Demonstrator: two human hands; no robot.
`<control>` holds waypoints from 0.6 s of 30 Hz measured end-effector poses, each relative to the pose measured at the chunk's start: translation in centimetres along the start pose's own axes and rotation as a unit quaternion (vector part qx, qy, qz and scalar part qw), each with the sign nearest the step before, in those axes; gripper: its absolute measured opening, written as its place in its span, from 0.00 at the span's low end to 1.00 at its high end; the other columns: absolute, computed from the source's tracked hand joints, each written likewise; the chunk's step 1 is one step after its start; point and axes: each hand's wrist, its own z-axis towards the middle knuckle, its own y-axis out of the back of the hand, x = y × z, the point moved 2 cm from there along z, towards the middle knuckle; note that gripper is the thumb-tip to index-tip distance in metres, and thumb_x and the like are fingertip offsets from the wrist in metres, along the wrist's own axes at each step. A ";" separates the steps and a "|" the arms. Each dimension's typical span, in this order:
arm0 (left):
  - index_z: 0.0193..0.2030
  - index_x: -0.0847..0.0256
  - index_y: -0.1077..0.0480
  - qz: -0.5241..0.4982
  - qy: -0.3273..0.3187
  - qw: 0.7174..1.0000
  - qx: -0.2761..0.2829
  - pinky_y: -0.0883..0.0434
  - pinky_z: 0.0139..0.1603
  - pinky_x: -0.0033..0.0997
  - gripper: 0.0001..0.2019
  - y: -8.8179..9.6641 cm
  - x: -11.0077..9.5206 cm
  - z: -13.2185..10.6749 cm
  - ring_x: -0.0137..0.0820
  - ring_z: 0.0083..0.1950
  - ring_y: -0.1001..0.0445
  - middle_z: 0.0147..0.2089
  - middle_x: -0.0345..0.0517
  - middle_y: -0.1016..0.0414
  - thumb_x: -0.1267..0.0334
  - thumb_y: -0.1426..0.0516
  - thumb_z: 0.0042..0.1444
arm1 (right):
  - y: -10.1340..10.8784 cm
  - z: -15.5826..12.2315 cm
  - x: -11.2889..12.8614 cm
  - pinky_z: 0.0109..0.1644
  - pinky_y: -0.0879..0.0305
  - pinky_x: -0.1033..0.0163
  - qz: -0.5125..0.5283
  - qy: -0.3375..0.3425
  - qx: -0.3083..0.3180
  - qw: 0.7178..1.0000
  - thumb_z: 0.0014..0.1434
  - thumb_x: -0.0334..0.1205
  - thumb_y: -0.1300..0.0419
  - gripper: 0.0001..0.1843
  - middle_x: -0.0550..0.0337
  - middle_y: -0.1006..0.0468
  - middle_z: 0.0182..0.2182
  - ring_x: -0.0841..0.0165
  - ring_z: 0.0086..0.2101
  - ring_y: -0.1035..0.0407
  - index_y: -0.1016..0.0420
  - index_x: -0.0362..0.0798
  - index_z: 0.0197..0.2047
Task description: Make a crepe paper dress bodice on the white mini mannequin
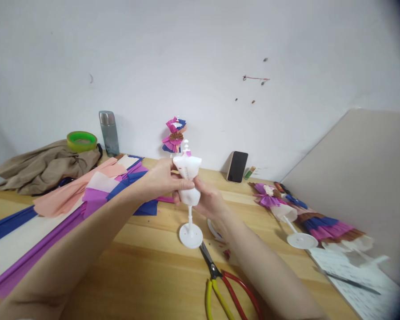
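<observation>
A small white dress-form mannequin [189,195] on a stand with a round base is held upright above the table in front of me. My left hand [165,180] grips its torso from the left, the thumb lying across the waist. From the right, my right hand [208,198] closes on the same waist, its fingers partly hidden behind the form. A bit of pink shows at the mannequin's neck. Just below the base lie scissors [215,272] with one yellow and one red handle. A roll of white tape [214,229] is partly covered by my right wrist.
Crepe paper sheets [76,191] spread over the left side, near brown cloth [43,166], a tape roll [82,141] and a flask [109,133]. A paper-dressed mannequin [175,135] stands by the wall. A phone [237,166], more dressed mannequins [302,240] and a printed sheet [356,284] are rightward.
</observation>
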 end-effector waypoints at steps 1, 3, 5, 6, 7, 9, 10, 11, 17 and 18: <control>0.42 0.64 0.27 0.016 -0.022 0.999 0.017 0.26 0.32 0.29 0.15 0.6 -0.3 -0.1 0.32 0.32 0.21 0.36 0.47 0.19 0.66 0.36 0.45 | 0.2 -0.2 0.4 0.41 0.26 0.52 -0.031 0.030 -0.020 0.999 0.53 0.67 0.38 0.28 0.53 0.21 0.29 0.57 0.36 0.25 0.22 0.48 0.36; 0.53 0.60 0.27 0.064 -0.065 0.994 0.059 0.25 0.48 0.35 0.26 2.5 -0.7 -0.5 0.38 0.49 0.21 0.51 0.51 0.20 0.67 0.37 0.44 | 0.5 -0.6 1.4 0.41 0.28 0.54 -0.072 0.101 -0.076 0.989 0.53 0.62 0.34 0.24 0.55 0.21 0.30 0.61 0.33 0.26 0.22 0.48 0.36; 0.63 0.54 0.32 0.151 -0.050 0.985 0.060 0.28 0.56 0.39 0.35 5.0 -0.5 -0.9 0.43 0.60 0.26 0.63 0.52 0.27 0.64 0.37 0.44 | 0.8 -0.9 2.0 0.41 0.28 0.54 -0.058 0.162 -0.135 0.976 0.53 0.60 0.33 0.23 0.56 0.20 0.34 0.64 0.32 0.27 0.22 0.49 0.41; 0.66 0.53 0.35 0.226 -0.015 0.972 0.061 0.30 0.59 0.40 0.38 6.1 0.1 -1.0 0.45 0.63 0.29 0.67 0.52 0.31 0.62 0.36 0.45 | 0.9 -0.9 2.1 0.41 0.28 0.54 -0.040 0.181 -0.156 0.970 0.53 0.60 0.33 0.23 0.56 0.20 0.35 0.64 0.32 0.27 0.22 0.50 0.42; 0.68 0.52 0.36 0.312 0.031 0.947 0.073 0.33 0.62 0.42 0.40 7.0 0.9 -1.0 0.47 0.65 0.31 0.68 0.51 0.32 0.60 0.35 0.44 | 1.0 -0.9 2.0 0.42 0.27 0.54 -0.022 0.187 -0.171 0.967 0.53 0.59 0.33 0.23 0.56 0.20 0.36 0.65 0.33 0.26 0.23 0.51 0.43; 0.66 0.53 0.33 0.455 0.136 0.876 0.090 0.36 0.65 0.44 0.41 8.2 3.2 -0.7 0.52 0.66 0.33 0.66 0.52 0.30 0.57 0.33 0.40 | 1.0 -0.6 1.3 0.43 0.27 0.54 -0.003 0.171 -0.189 0.967 0.52 0.57 0.31 0.21 0.57 0.20 0.36 0.65 0.33 0.26 0.23 0.51 0.42; 0.66 0.54 0.34 0.498 0.188 0.841 0.095 0.36 0.65 0.44 0.43 8.6 4.6 -0.4 0.53 0.66 0.32 0.67 0.53 0.30 0.58 0.32 0.39 | 1.1 -0.4 0.8 0.44 0.27 0.53 -0.003 0.154 -0.197 0.968 0.51 0.56 0.30 0.21 0.58 0.20 0.36 0.66 0.33 0.25 0.23 0.51 0.41; 0.68 0.57 0.36 0.523 0.227 0.815 0.106 0.36 0.64 0.44 0.46 8.7 5.9 -0.1 0.53 0.66 0.33 0.68 0.56 0.33 0.59 0.32 0.38 | 1.2 -0.2 0.3 0.45 0.27 0.53 -0.008 0.139 -0.207 0.968 0.51 0.56 0.30 0.20 0.58 0.20 0.36 0.66 0.33 0.25 0.23 0.51 0.41; 0.75 0.61 0.49 0.500 0.194 0.838 0.100 0.42 0.69 0.39 0.50 9.1 10.3 1.6 0.48 0.72 0.41 0.75 0.57 0.47 0.42 0.39 0.48 | 2.5 0.4 -1.1 0.47 0.28 0.51 -0.096 0.152 -0.254 0.950 0.53 0.55 0.32 0.19 0.57 0.20 0.37 0.64 0.36 0.25 0.25 0.51 0.41; 0.74 0.60 0.48 0.497 0.182 0.846 0.069 0.42 0.69 0.38 0.47 9.2 10.5 1.7 0.47 0.72 0.41 0.75 0.56 0.46 0.38 0.43 0.52 | 2.7 0.4 -1.1 0.48 0.29 0.51 -0.115 0.160 -0.262 0.945 0.53 0.55 0.32 0.19 0.57 0.20 0.38 0.63 0.37 0.26 0.25 0.51 0.42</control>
